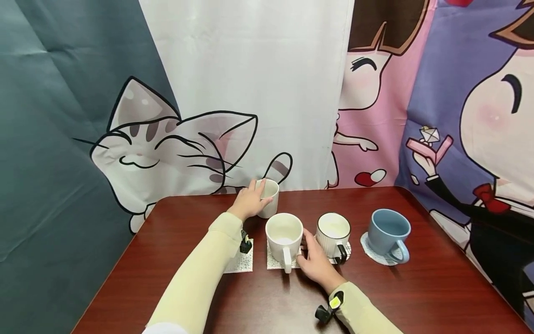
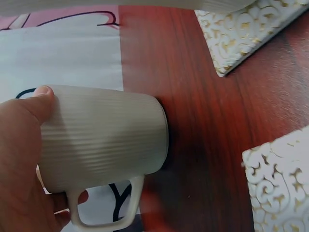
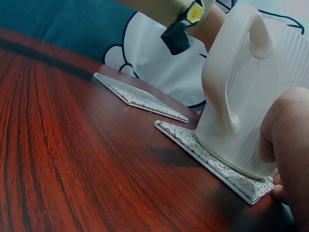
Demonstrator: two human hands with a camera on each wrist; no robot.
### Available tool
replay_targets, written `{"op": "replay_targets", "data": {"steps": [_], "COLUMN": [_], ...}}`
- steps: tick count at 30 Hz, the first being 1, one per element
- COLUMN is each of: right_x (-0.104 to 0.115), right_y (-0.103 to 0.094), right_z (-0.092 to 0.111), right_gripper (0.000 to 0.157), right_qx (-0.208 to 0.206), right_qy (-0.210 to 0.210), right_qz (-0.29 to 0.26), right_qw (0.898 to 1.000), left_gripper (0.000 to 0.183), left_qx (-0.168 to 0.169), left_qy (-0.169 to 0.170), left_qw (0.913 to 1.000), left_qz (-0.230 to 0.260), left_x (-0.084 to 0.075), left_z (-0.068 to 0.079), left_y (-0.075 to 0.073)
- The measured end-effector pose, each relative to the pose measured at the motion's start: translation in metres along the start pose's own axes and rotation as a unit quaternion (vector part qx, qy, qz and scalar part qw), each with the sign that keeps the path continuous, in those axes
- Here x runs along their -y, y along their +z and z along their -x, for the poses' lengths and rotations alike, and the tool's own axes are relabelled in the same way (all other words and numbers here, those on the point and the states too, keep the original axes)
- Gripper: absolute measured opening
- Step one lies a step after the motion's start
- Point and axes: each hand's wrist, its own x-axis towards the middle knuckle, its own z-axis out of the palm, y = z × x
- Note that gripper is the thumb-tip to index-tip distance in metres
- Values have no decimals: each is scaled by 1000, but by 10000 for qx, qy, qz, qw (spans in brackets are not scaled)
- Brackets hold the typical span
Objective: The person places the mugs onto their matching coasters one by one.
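My left hand (image 1: 248, 202) reaches to the back of the table and grips a pale ribbed mug (image 2: 104, 137) near its rim. The thumb (image 2: 44, 94) lies on the mug's side, with fingers curled behind and partly hidden. That mug stands off the coasters. In front of it, a white ribbed mug (image 1: 283, 234) stands on a square patterned coaster (image 3: 212, 162), handle towards me. My right hand (image 1: 317, 262) holds this mug low on its right side, thumb against the wall and fingertips right by the coaster's edge.
Left of the white mug lies another square coaster (image 1: 243, 262), partly behind my left sleeve. To the right are a black-rimmed white mug (image 1: 331, 236) with a black handle and a blue mug (image 1: 388, 229) on a round coaster (image 1: 371, 250). A printed cloth (image 1: 258, 69) hangs behind the table.
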Motion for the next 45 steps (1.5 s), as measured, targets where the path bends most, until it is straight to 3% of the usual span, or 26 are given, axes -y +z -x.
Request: {"op": "replay_targets", "data": {"steps": [8, 20, 28, 38, 41, 45], "right_x": [0, 1, 1, 1, 1, 2], "right_y": [1, -3, -5, -3, -2, 0], "right_z": [1, 1, 1, 0, 0, -1], "right_gripper": [73, 73, 73, 73, 72, 73], "right_qx": [2, -20, -22, -2, 8, -19], "right_qy": [8, -59, -84, -104, -93, -121], "right_qz": [27, 31, 59, 43, 33, -26], "right_qw": [10000, 10000, 9999, 9999, 10000, 9999], "left_gripper": [72, 73, 73, 81, 91, 93], "left_qx": [2, 99, -51, 63, 74, 330], "left_qy": [171, 61, 179, 36, 64, 215], "left_qw": [9995, 9995, 9993, 9996, 9999, 9929], "left_qz": [-270, -278, -318, -267, 86, 1121], "left_x": [6, 9, 12, 18, 23, 28], "left_z": [14, 39, 54, 60, 54, 45], "left_y": [1, -2, -6, -13, -21, -31]}}
